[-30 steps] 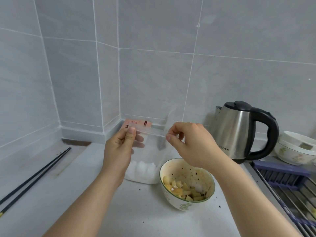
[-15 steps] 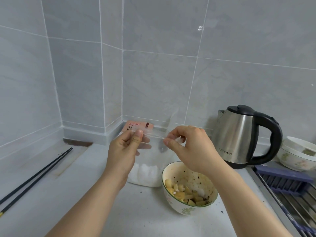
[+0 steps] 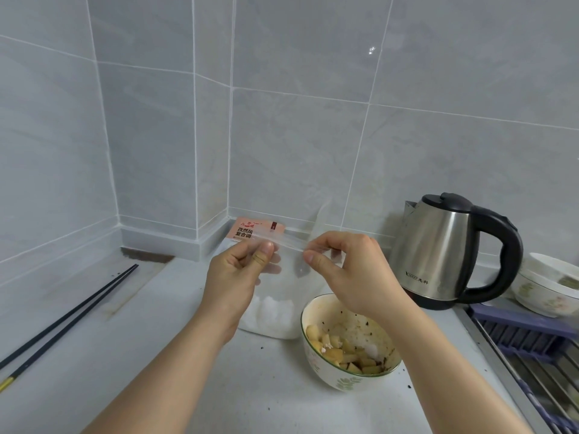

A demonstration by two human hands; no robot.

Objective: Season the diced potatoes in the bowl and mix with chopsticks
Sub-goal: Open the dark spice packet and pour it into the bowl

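I am pinching the clear zip bag of white seasoning with both hands' fingers, holding its mouth upright beside the bowl.

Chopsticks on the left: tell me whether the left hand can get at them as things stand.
Probably not yet: the left hand pinches the clear bag top. Bare counter lies between it and the chopsticks, so once freed, likely yes.
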